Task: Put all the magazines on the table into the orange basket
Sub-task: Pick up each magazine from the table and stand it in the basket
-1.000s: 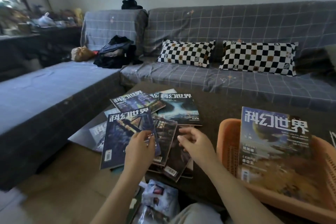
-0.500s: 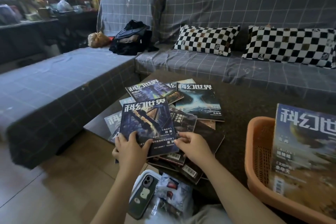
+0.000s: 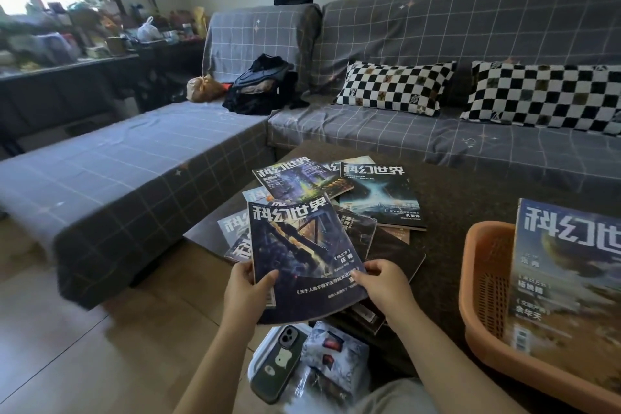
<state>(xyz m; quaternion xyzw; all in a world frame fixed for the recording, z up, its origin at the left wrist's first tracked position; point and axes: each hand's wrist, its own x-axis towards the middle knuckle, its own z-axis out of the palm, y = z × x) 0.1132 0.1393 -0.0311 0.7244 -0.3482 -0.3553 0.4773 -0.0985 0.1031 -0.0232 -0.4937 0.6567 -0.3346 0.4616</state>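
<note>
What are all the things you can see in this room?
dark blue magazine: one, held up over the pile by both hands
magazines left on the dark table: several, count unclear, overlapping pile
orange plastic basket: one, right, on table
magazine in basket: one, blue and tan
black-and-white checkered pillows: two, on sofa
grey grid-pattern sofa: one, behind table
dark clothes heap: one, sofa corner
phone in dark green case: one, near lap
left hand: magazine's lower left edge
right hand: lower right edge
</note>
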